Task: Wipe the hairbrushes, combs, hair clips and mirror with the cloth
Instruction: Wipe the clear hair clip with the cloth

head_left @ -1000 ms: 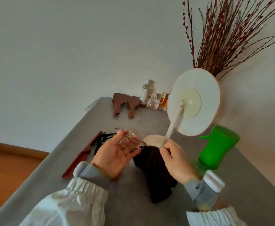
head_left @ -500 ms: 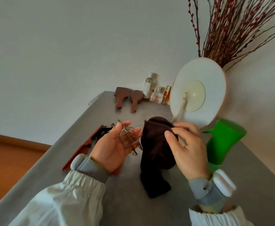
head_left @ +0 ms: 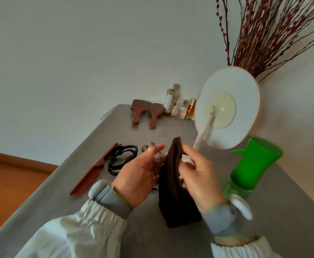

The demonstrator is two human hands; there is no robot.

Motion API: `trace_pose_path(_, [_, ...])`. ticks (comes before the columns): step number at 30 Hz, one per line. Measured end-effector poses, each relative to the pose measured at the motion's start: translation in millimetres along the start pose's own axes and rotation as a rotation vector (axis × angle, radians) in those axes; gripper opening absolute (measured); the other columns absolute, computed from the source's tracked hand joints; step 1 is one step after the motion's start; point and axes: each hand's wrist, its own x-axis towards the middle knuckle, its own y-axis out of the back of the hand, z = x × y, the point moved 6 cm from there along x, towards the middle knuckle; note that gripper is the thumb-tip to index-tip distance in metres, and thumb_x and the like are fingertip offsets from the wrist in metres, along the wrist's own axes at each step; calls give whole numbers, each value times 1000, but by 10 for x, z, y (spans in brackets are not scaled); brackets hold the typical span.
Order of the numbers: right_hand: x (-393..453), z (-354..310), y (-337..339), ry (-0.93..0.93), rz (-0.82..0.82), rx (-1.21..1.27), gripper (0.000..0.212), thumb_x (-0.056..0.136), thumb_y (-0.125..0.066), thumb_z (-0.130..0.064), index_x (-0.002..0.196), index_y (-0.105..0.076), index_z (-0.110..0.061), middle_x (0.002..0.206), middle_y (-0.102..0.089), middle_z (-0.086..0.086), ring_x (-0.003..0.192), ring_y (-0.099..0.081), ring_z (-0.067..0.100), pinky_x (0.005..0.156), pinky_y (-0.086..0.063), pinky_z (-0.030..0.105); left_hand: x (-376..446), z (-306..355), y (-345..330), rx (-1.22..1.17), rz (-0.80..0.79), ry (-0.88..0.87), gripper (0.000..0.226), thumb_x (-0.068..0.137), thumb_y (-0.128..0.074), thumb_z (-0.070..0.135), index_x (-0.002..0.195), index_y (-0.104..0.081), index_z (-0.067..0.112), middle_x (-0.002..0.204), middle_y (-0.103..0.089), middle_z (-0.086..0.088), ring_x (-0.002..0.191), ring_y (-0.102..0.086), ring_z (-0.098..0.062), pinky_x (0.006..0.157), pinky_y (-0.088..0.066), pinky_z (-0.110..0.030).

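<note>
My left hand (head_left: 137,175) holds a clear brownish hair clip (head_left: 157,162) above the grey table (head_left: 63,200). My right hand (head_left: 199,175) grips a dark brown cloth (head_left: 173,185) and presses it against the clip; the cloth hangs down to the table. A red-brown comb (head_left: 91,175) and black hair clips (head_left: 121,159) lie to the left. Two wooden hairbrushes (head_left: 146,113) rest at the far edge. The round white mirror (head_left: 227,107) stands on its stand, back side toward me, behind my right hand.
A green spray bottle (head_left: 251,164) stands just right of my right hand. Several small cosmetic bottles (head_left: 180,107) line the wall by the brushes. Red-budded dry branches (head_left: 264,34) rise behind the mirror. The table's left edge drops to a wooden floor (head_left: 9,183).
My right hand lifted the cloth off the table and brought it against the clip in my left hand. My left hand turned slightly toward the cloth.
</note>
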Motion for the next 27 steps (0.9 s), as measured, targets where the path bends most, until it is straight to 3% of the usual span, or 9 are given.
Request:
trace_pose_path(2, [29,-19,-66,215,78,-359,28,86,-64,-12,111,-66,-25,96,-59,-8,79,-55,0,72,-39,4,-19,-12,-20,41,23,-45,33,100,-36,27,115,-64,16,88,-71,-3,80,-63,-16,79,-47,-33])
trace_pose_path(3, [39,-2,-98,235,84,-363,22,86,-66,-14,106,-67,-23,98,-58,-7,84,-56,2,76,-40,6,-19,6,-11,45,43,-81,33,101,-36,24,113,-64,14,90,-71,-5,81,-65,-16,81,-49,-34])
trace_pose_path(8, [-23,149,-204,135,12,-166,12,90,-60,-12,98,-63,-21,93,-64,-4,85,-60,9,76,-48,19,-35,161,14,-66,75,-174,33,102,-34,23,116,-61,11,108,-70,-12,101,-64,-27,96,-47,-42])
trace_pose_path(10, [-5,106,-155,84,54,-75,8,91,-59,-16,90,-65,-21,82,-67,-4,80,-63,9,73,-50,22,-56,108,-56,-23,20,-138,34,101,-34,24,117,-61,12,107,-69,-11,98,-64,-24,91,-48,-38])
trace_pose_path(14, [57,48,-54,10,76,32,15,92,-57,-18,82,-68,-13,73,-68,-4,65,-63,2,59,-47,14,-59,-53,-129,17,-38,-70,34,99,-36,22,118,-62,11,100,-68,-9,86,-64,-17,77,-53,-32])
trace_pose_path(17, [19,129,-117,-43,20,120,17,94,-53,-11,85,-67,-17,76,-69,-1,73,-66,7,66,-52,22,-38,23,-94,-82,8,-124,32,100,-35,19,117,-61,10,106,-69,-11,91,-66,-20,79,-54,-33])
trace_pose_path(22, [3,117,-330,-31,-62,85,15,87,-64,-19,99,-60,-27,93,-68,-8,90,-63,-1,80,-51,19,-31,28,-69,-104,68,-152,32,101,-33,20,112,-63,13,106,-69,-10,96,-65,-21,90,-50,-36])
trace_pose_path(27, [23,157,-235,-11,-141,158,23,82,-67,-20,103,-64,-30,102,-69,-7,102,-63,9,93,-49,35,-45,143,-71,-218,38,-197,31,101,-32,23,112,-60,15,110,-70,-6,102,-65,-20,87,-51,-35])
